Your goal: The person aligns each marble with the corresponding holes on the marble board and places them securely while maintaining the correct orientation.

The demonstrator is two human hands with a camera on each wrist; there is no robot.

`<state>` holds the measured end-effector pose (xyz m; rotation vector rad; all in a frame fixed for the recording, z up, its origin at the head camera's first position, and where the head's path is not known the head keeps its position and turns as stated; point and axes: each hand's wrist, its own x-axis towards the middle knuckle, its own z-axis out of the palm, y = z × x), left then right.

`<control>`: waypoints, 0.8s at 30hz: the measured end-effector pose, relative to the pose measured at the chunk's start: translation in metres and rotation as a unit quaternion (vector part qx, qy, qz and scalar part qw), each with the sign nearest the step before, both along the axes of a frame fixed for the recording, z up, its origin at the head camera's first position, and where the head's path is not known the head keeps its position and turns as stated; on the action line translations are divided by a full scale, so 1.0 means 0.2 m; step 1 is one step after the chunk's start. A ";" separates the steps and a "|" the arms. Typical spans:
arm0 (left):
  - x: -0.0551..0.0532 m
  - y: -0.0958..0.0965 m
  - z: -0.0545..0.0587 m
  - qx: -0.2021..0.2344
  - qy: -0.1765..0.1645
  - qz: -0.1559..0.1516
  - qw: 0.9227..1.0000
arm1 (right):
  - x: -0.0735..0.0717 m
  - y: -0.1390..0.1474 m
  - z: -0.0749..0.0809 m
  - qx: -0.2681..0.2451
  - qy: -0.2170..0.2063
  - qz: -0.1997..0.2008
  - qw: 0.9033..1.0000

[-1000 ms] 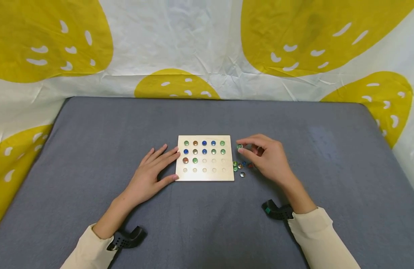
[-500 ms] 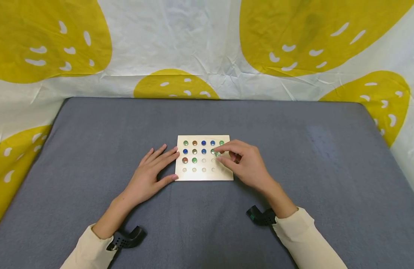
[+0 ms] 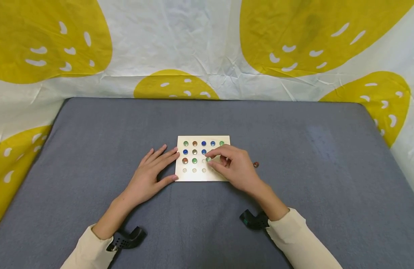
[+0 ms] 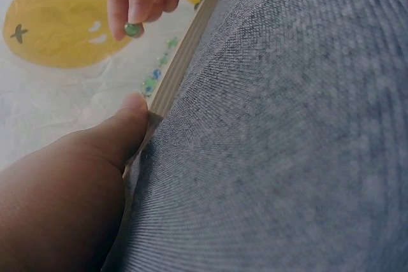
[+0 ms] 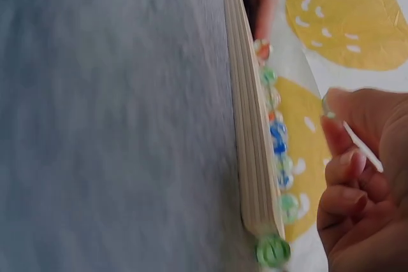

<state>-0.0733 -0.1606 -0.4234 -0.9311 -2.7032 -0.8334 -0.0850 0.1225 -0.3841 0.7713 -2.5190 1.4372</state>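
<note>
A light wooden board point(image 3: 200, 176) with rows of round hollows lies flat on the cloth. Glass marbles in green, blue, brown and red fill its upper hollows and the start of the third row. Between thumb and index finger, my right hand point(image 3: 236, 166) pinches a green marble point(image 3: 208, 159) just over the third row, beside an unfilled hollow. In the left wrist view that green marble point(image 4: 132, 29) hangs above the board. My left hand point(image 3: 149, 175) rests with spread fingers on the board's left edge, thumb at the lower corner. The right hand hides the board's right part.
A red-brown marble point(image 3: 255, 164) lies on the grey cloth point(image 3: 207, 224) to the right of the right hand. In the right wrist view a green marble point(image 5: 273, 250) shows by the board's near corner. A white curtain with yellow shapes point(image 3: 176, 85) stands behind the table.
My right hand has carried the green marble leftward from beside the board's right edge to over the third row. The left hand has stayed in place on the board.
</note>
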 end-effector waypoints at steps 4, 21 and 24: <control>0.00 0.00 0.00 0.000 0.002 0.000 1.000 | 0.01 -0.03 -0.03 -0.004 0.008 -0.019 1.000; 0.00 0.00 0.00 0.003 0.003 -0.003 1.000 | 0.04 -0.11 -0.12 0.003 0.055 -0.056 0.997; 0.00 0.00 0.00 0.002 0.001 -0.002 1.000 | 0.04 -0.11 -0.12 0.008 0.055 -0.064 0.996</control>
